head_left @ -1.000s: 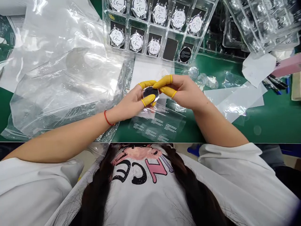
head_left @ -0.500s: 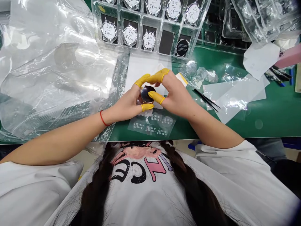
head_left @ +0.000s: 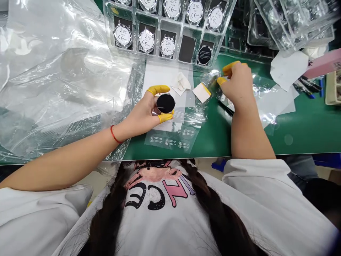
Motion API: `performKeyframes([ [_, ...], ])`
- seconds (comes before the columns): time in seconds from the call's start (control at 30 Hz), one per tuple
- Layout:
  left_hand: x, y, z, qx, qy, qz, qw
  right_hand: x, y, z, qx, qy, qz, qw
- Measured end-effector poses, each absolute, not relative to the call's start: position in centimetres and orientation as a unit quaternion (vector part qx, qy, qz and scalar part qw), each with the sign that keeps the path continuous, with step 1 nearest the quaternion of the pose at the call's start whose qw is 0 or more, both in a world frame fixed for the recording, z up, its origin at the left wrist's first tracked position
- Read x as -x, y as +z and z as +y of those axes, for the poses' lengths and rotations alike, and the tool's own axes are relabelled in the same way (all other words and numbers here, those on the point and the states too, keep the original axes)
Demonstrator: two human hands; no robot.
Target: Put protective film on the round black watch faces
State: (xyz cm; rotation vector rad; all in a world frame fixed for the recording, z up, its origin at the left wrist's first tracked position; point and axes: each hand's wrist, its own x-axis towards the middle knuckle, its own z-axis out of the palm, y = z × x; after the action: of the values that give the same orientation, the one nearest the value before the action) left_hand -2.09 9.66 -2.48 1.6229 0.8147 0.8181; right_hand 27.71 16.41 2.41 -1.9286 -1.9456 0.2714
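My left hand (head_left: 149,112), with yellow finger cots and a red cord at the wrist, grips a round watch (head_left: 165,103) by its edge, glossy black face up. My right hand (head_left: 237,80) is off to the right, above crumpled clear film discs (head_left: 213,75). Its thumb and forefinger, also in yellow cots, are apart; a blurred bit beside the thumb cannot be made out. Under the right forearm lie black tweezers (head_left: 226,107), partly hidden. A sheet of clear round labels with white print (head_left: 173,138) lies below the watch.
Behind stands a clear tray (head_left: 157,57) of watches, mostly back up, one with a printed black face. A crumpled wipe (head_left: 181,83) and a small white packet (head_left: 201,93) lie mid-table. Plastic bags (head_left: 66,81) spread left; stacked trays (head_left: 293,21) and pens (head_left: 306,85) are right.
My right hand has left the watch and moved right to the clear film discs. The watch stays in my left hand, its black face now uncovered by fingers. The wipe and packet show fully.
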Motion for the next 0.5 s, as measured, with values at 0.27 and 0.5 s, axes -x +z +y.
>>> performKeyframes([
  [0.27, 1.6, -0.8, 8.9, -0.636, 0.352, 0.383, 0.570, -18.4, 0.5, 15.6, 0.619, 0.150, -0.744, 0.202],
  [0.5, 1.6, -1.3, 9.0, -0.626, 0.368, 0.362, 0.585, -17.0, 3.6, 10.4, 0.460, 0.152, -0.844, 0.231],
])
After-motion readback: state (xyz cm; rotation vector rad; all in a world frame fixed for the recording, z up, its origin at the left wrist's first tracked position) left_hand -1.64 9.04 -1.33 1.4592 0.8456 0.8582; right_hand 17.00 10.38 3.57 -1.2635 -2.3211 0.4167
